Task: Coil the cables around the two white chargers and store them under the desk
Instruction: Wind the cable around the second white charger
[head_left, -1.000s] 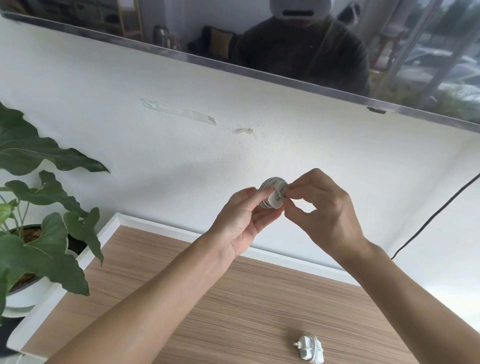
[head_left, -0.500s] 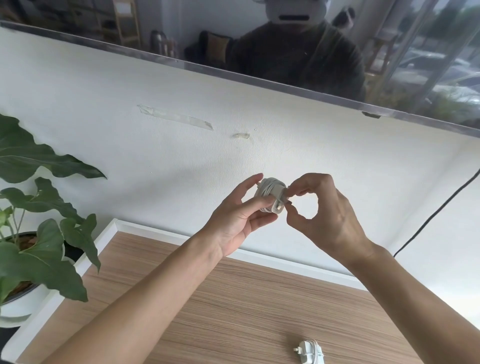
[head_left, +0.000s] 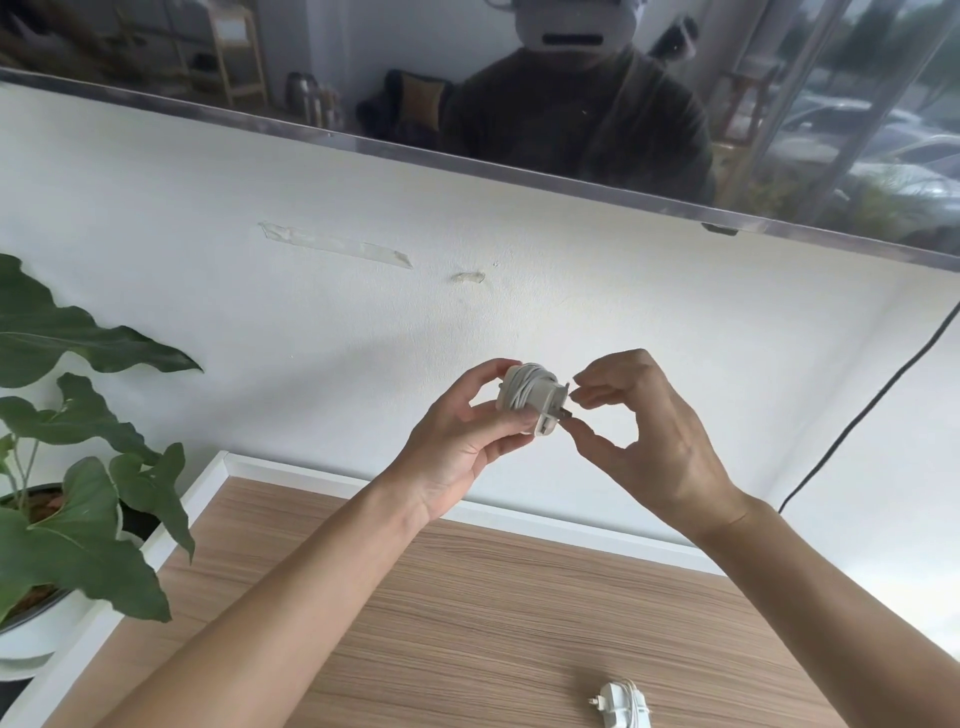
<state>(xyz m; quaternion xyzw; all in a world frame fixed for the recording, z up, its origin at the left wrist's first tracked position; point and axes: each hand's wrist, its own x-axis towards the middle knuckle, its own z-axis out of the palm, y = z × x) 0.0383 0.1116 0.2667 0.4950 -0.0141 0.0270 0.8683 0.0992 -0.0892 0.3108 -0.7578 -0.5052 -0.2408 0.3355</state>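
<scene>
Centre frame: the left hand (head_left: 462, 447) is gripping a white charger (head_left: 530, 397) wound with cable. The right hand (head_left: 649, 436) is pinching the cable's end just beside it. A second coiled charger (head_left: 623, 709) is lying on the wooden desk (head_left: 467, 623), lower right.

The left hand (head_left: 467, 441) covers the near side of the charger (head_left: 530, 397). The frame's bottom edge clips the second charger (head_left: 621, 706) on the table (head_left: 467, 597). The plant (head_left: 62, 467) runs off left; its pot (head_left: 31, 639) sits half behind leaves.
</scene>
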